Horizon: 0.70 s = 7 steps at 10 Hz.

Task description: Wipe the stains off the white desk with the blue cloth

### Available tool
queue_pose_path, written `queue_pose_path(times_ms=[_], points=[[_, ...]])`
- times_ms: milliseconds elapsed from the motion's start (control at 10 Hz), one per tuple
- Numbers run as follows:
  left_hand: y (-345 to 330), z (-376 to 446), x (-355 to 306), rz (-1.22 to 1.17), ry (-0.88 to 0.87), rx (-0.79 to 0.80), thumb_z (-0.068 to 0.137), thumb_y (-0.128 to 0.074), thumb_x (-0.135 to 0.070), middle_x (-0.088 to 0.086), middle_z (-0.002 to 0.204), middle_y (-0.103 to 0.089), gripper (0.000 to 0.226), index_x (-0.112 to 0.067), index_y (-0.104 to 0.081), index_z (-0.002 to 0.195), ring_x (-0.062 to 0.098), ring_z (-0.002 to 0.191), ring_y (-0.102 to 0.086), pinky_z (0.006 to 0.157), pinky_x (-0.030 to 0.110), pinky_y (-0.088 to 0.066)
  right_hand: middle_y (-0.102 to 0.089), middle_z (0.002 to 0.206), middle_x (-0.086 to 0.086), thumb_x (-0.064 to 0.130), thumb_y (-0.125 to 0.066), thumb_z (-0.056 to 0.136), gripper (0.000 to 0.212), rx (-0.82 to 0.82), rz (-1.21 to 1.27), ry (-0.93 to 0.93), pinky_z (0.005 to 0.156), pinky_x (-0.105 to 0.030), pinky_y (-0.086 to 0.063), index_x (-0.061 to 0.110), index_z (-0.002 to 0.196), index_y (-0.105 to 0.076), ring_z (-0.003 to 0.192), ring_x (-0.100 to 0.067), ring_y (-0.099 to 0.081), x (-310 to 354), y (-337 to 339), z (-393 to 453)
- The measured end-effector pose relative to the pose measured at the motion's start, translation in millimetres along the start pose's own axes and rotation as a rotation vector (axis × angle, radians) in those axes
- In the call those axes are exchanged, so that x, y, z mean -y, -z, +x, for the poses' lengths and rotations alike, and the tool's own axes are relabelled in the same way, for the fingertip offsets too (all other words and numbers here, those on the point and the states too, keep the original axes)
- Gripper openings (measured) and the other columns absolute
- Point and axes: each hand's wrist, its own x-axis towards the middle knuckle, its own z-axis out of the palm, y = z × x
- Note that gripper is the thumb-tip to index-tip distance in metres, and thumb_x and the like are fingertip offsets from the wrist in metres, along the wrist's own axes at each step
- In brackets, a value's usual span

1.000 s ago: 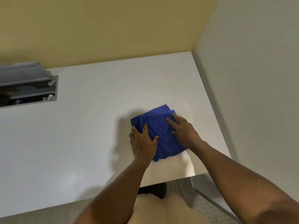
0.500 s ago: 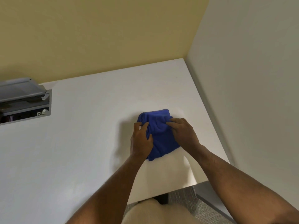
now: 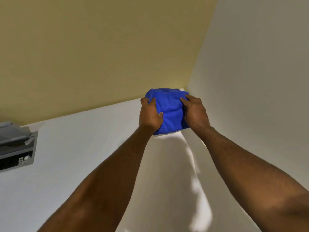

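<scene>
Head view: the blue cloth (image 3: 168, 111) sits bunched at the far right corner of the white desk (image 3: 83, 148), where the yellow wall (image 3: 100, 47) meets the pale side wall (image 3: 259, 72), at about one o'clock from the middle of the picture. Both arms reach out from six o'clock toward it.

The left hand (image 3: 149, 114) is on the cloth's nine o'clock side. Its fingers (image 3: 144, 101) curl over the upper left edge of the bundle and its thumb presses into the fabric lower down, so the hand is closed in a grip on the cloth.

The right hand (image 3: 195, 112) is on the three o'clock side. Its fingers (image 3: 184, 102) bend inward and dig into the top right of the bundle, likewise gripping it; the palm hides the cloth's right edge.

The cloth bulges up between the two hands, its lower hem hanging out below the wrists at six o'clock. Whether its underside touches the desk cannot be told.

At nine o'clock, well apart from the hands, a grey recessed box (image 3: 16, 148) with a raised lid is set into the desk.
</scene>
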Motion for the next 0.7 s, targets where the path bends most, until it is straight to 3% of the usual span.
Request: queue_pose_path(times_ms=[100, 200, 300, 400, 500, 600, 700], points=[[-23, 30, 5, -0.032, 0.006, 0.091, 0.088, -0.070, -0.018, 0.017, 0.153, -0.026, 0.074, -0.007, -0.029, 0.148, 0.038, 0.129, -0.047, 0.103, 0.039, -0.043, -0.050, 0.140, 0.001, 0.043, -0.040, 0.097, 0.046, 0.020, -0.202, 0.013, 0.093, -0.025, -0.033, 0.025, 0.139, -0.044, 0.124, -0.019, -0.049, -18, -29, 22], [-40, 32, 22, 0.142, 0.023, 0.209, 0.087, -0.072, -0.029, 0.022, 0.161, -0.009, 0.093, -0.008, -0.014, 0.156, 0.041, 0.136, -0.039, 0.108, 0.042, -0.040, -0.030, 0.155, -0.004, 0.036, -0.042, 0.098, 0.052, 0.213, -0.098, -0.097, 0.107, -0.033, -0.029, 0.024, 0.147, -0.031, 0.140, -0.026, -0.032, -29, -45, 22], [-60, 17, 46, 0.444, -0.114, 0.105, 0.093, -0.055, -0.053, 0.023, 0.164, -0.006, 0.086, -0.012, -0.016, 0.157, 0.042, 0.142, -0.032, 0.109, 0.045, -0.040, -0.001, 0.162, -0.008, 0.035, -0.038, 0.100, 0.062, 0.414, -0.279, -0.049, 0.120, -0.042, -0.013, 0.019, 0.152, -0.010, 0.148, -0.029, -0.003, -44, -62, 14], [-68, 7, 52, 0.527, -0.192, 0.203, 0.096, -0.037, -0.061, 0.015, 0.166, -0.003, 0.079, -0.018, -0.014, 0.158, 0.036, 0.151, -0.014, 0.118, 0.047, -0.025, 0.004, 0.162, -0.007, 0.045, -0.027, 0.100, 0.064, 0.527, -0.308, -0.039, 0.121, -0.042, -0.007, 0.017, 0.152, -0.001, 0.149, -0.025, 0.002, -45, -69, 0], [-63, 11, 52, 0.552, -0.179, 0.265, 0.097, -0.024, -0.065, 0.016, 0.165, -0.014, 0.077, -0.017, -0.019, 0.157, 0.036, 0.150, -0.020, 0.119, 0.052, -0.023, 0.007, 0.162, -0.005, 0.053, -0.019, 0.099, 0.067, 0.642, -0.364, -0.022, 0.121, -0.042, -0.004, 0.019, 0.152, 0.003, 0.149, -0.024, 0.005, -38, -67, -3], [-40, 7, 47, 0.519, -0.208, 0.193, 0.099, -0.024, -0.057, 0.028, 0.145, -0.049, 0.074, -0.003, -0.050, 0.142, 0.044, 0.129, -0.053, 0.103, 0.055, -0.044, 0.005, 0.162, -0.002, 0.055, -0.021, 0.098, 0.067, 0.506, -0.247, -0.048, 0.121, -0.040, -0.001, 0.022, 0.152, 0.000, 0.149, -0.020, 0.005, -20, -51, -4], [-23, -2, 44, 0.450, -0.221, 0.117, 0.101, -0.023, -0.056, 0.026, 0.142, -0.052, 0.074, -0.001, -0.054, 0.139, 0.043, 0.128, -0.055, 0.104, 0.055, -0.044, 0.001, 0.162, -0.002, 0.053, -0.023, 0.099, 0.066, 0.427, -0.173, -0.012, 0.121, -0.038, -0.001, 0.020, 0.152, -0.004, 0.149, -0.019, 0.003, -2, -37, -12]])
